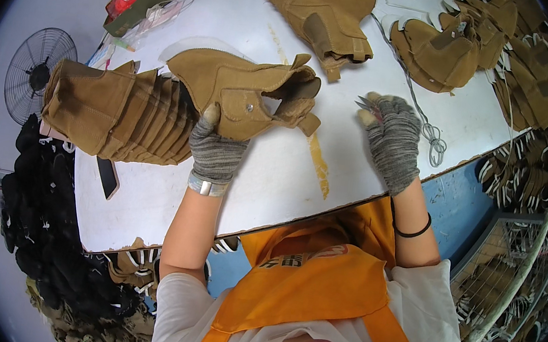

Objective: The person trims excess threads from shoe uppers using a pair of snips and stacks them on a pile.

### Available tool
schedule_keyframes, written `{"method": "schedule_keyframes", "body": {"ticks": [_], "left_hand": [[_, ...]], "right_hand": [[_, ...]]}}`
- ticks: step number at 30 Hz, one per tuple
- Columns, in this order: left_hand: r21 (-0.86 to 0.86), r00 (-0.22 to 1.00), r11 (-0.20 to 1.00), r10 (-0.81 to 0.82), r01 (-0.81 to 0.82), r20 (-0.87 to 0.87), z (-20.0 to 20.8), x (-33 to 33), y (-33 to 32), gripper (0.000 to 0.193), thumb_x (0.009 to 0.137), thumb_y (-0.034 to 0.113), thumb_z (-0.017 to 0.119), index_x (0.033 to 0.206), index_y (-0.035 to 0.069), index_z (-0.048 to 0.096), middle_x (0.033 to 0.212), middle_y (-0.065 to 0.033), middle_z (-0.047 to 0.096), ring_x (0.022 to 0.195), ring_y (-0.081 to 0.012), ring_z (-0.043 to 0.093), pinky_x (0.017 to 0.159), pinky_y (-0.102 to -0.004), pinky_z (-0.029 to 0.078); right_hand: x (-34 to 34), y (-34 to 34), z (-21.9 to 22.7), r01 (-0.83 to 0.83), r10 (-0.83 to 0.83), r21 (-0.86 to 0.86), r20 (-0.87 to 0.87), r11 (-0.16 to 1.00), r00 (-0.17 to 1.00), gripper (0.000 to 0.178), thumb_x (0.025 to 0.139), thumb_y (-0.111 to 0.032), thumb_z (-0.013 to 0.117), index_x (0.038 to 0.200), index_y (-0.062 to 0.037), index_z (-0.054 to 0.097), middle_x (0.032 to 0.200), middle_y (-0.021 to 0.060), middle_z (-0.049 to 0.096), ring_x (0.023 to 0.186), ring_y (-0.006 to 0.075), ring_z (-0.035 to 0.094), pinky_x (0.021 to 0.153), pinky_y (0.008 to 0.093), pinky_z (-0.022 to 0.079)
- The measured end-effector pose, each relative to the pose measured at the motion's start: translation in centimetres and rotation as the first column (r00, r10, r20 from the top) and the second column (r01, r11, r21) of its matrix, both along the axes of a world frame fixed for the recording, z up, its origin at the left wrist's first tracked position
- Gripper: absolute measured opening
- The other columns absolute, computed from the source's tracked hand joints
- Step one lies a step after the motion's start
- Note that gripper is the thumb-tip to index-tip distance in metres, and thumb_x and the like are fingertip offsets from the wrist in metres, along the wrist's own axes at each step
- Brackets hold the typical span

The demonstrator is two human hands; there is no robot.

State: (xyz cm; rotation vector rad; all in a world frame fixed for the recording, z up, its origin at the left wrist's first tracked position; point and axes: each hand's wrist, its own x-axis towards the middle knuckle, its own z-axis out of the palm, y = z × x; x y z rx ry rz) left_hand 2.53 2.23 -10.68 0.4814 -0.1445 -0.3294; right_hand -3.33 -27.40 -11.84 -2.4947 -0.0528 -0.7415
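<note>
A brown suede-like boot upper (pixel 220 78) lies on its side above the white table, its open collar facing right. My left hand (pixel 215 155), in a grey knitted glove with bare fingertips, grips its lower edge with the thumb on top. In my right hand (pixel 394 143), gloved the same way, is a small pair of thread snips (pixel 365 105), points showing past the fingers. That hand is apart from the upper, over the table to its right. A row of stacked boot uppers (pixel 120 111) leans just left of my left hand.
On the white table (pixel 264 197) lie another boot upper (pixel 323 16), more piled uppers (pixel 436 54) at the far right, and a coiled grey cord (pixel 436 144). A dark flat phone-like slab (pixel 107 177) rests near the left edge. A fan (pixel 40 73) and a wire cart (pixel 505 262) flank the table.
</note>
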Motion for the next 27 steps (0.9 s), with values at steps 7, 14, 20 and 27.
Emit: {"method": "schedule_keyframes", "body": {"ticks": [7,14,20,27], "left_hand": [[0.116,0.995,0.993,-0.027,0.016,0.096,0.6,-0.5,-1.0,0.063,0.086,0.029,0.064,0.138,0.004,0.038,0.136,-0.016,0.047,0.124,-0.032,0.047,0.106,-0.0539,0.037],[0.096,0.997,0.993,-0.07,0.067,0.022,2.7,-1.3,-2.4,0.068,0.089,0.04,0.06,0.14,0.005,0.033,0.138,-0.0171,0.044,0.128,-0.0338,0.043,0.108,-0.0538,0.036],[-0.112,0.984,0.979,-0.174,0.171,-0.022,2.1,-1.3,-2.5,0.066,0.092,0.04,0.055,0.142,0.004,0.032,0.144,-0.0177,0.037,0.131,-0.0345,0.039,0.111,-0.0509,0.032],[-0.42,0.978,0.892,-0.205,0.167,-0.048,1.5,-0.2,-1.0,0.054,0.098,0.039,0.042,0.141,0.007,0.036,0.143,-0.0147,0.04,0.131,-0.0309,0.04,0.111,-0.0492,0.03]], "right_hand": [[-1.8,6.0,4.3,-0.05,0.81,0.975,-0.152,0.218,0.566,0.045,0.092,-0.047,0.056,0.093,-0.0036,0.066,0.072,0.0022,0.058,0.065,0.0103,0.054,0.063,0.0239,0.045],[0.3,6.9,2.4,-0.524,0.506,0.06,0.189,0.849,0.842,0.02,0.089,-0.023,0.062,0.096,-0.0044,0.062,0.082,0.0127,0.059,0.083,0.0247,0.058,0.068,0.031,0.048],[0.6,7.3,3.7,-0.44,0.596,0.766,0.093,0.47,0.798,0.026,0.095,-0.023,0.053,0.107,-0.0006,0.06,0.093,0.0095,0.06,0.094,0.0223,0.058,0.089,0.0307,0.045],[0.5,5.8,2.3,-0.204,0.726,0.918,-0.12,0.341,0.677,0.044,0.094,-0.042,0.054,0.111,-0.0019,0.059,0.096,0.0052,0.064,0.092,0.0161,0.059,0.088,0.0266,0.045]]}}
